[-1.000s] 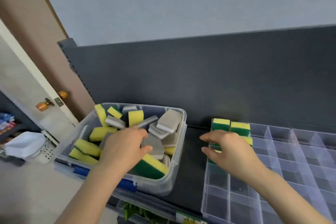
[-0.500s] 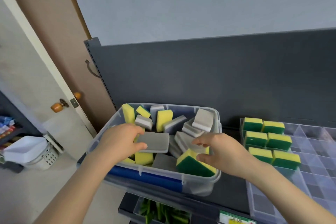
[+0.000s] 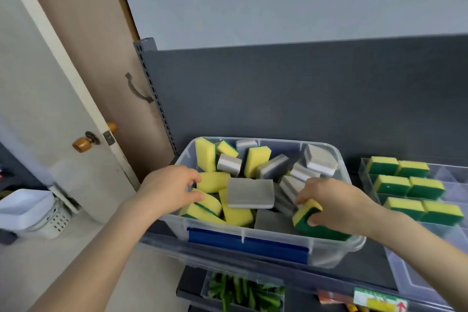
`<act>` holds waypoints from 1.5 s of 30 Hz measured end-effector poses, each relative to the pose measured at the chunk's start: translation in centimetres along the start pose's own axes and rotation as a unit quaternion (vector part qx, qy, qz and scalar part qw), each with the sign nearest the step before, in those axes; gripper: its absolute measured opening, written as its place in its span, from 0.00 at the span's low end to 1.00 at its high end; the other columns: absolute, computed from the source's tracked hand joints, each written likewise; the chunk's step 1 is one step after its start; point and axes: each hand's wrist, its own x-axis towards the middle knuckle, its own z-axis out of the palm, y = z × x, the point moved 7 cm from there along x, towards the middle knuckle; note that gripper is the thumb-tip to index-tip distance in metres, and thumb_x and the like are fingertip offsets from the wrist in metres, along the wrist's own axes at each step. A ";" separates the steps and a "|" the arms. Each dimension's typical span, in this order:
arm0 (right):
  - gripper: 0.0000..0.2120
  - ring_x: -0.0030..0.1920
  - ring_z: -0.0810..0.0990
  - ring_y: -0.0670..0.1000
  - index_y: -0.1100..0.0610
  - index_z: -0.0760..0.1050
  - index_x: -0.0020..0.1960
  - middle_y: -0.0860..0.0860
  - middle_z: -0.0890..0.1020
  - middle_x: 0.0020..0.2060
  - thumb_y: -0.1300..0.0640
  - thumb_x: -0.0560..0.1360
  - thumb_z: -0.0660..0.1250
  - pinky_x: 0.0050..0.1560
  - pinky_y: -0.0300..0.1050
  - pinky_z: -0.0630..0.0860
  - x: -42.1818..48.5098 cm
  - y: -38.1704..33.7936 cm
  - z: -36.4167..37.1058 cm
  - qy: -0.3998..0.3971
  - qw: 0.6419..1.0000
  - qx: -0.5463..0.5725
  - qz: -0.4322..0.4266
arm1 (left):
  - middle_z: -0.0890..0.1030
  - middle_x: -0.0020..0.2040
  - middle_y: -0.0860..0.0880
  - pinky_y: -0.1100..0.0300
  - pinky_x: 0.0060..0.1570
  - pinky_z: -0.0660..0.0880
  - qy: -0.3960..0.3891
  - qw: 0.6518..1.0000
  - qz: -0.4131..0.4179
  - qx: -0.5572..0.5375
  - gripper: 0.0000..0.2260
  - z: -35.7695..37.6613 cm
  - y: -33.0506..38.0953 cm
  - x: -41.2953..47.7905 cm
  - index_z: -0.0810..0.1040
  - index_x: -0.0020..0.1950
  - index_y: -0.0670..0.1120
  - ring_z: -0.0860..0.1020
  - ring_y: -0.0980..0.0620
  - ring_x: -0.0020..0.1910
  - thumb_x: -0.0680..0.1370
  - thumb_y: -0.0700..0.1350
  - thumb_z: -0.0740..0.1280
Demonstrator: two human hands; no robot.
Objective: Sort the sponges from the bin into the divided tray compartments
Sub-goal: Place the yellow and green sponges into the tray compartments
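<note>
A clear plastic bin [image 3: 329, 257] with a blue latch holds several yellow-green and grey sponges. My left hand [image 3: 169, 192] reaches into its left side, with finger and thumb curled round the end of a yellow sponge [image 3: 215, 181]. A flat grey sponge [image 3: 250, 192] lies loose in the middle. At the bin's front right corner my right hand [image 3: 336, 205] grips a yellow-green sponge [image 3: 304, 214], fingers on top and thumb on the green side. To the right stands the clear divided tray [image 3: 453, 180], with several yellow-green sponges [image 3: 410, 185] filling its near-left compartments.
A dark grey shelf back panel [image 3: 304, 99] rises behind the bin. A door with a wooden knob [image 3: 82, 143] and a white basket [image 3: 27, 213] are at the left. On the shelf below sits a container of green items [image 3: 243, 291].
My left hand let go of the flat grey sponge, which now lies in the bin, and moved to a yellow one. My right hand closed on the yellow-green sponge at the front right.
</note>
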 end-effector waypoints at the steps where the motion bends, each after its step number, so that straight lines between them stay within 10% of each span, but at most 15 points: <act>1: 0.18 0.55 0.74 0.45 0.42 0.74 0.59 0.39 0.75 0.53 0.48 0.70 0.71 0.52 0.37 0.72 0.3 -0.2 -0.6 0.001 1.000 0.001 0.001 | 0.78 0.58 0.58 0.60 0.44 0.75 -0.002 1.000 0.001 -0.015 0.19 0.2 -0.4 0.0 0.75 0.64 0.58 0.76 0.60 0.50 0.74 0.61 0.66; 11: 0.20 0.43 0.74 0.45 0.46 0.78 0.58 0.39 0.74 0.44 0.53 0.66 0.76 0.48 0.43 0.75 2.9 -2.0 -5.8 0.140 0.978 0.155 0.012 | 0.74 0.60 0.61 0.56 0.54 0.75 -0.024 0.994 0.054 -0.095 0.26 1.6 -0.4 0.5 0.73 0.65 0.60 0.73 0.60 0.57 0.69 0.60 0.73; 16: 0.19 0.45 0.77 0.47 0.48 0.79 0.56 0.44 0.77 0.47 0.56 0.66 0.76 0.49 0.46 0.77 3.9 -2.0 -4.0 0.151 0.967 0.205 0.008 | 0.72 0.52 0.60 0.62 0.40 0.71 -0.033 0.995 0.052 -0.073 0.22 3.2 -0.2 1.3 0.73 0.65 0.59 0.71 0.59 0.47 0.72 0.56 0.72; 45: 0.14 0.39 0.81 0.42 0.48 0.77 0.47 0.44 0.83 0.39 0.62 0.68 0.74 0.43 0.35 0.78 -6.6 5.6 -6.7 0.288 0.882 0.355 0.118 | 0.78 0.49 0.58 0.57 0.46 0.73 0.269 0.921 0.138 -0.246 0.15 -8.8 10.9 1.1 0.79 0.57 0.55 0.76 0.55 0.46 0.72 0.52 0.71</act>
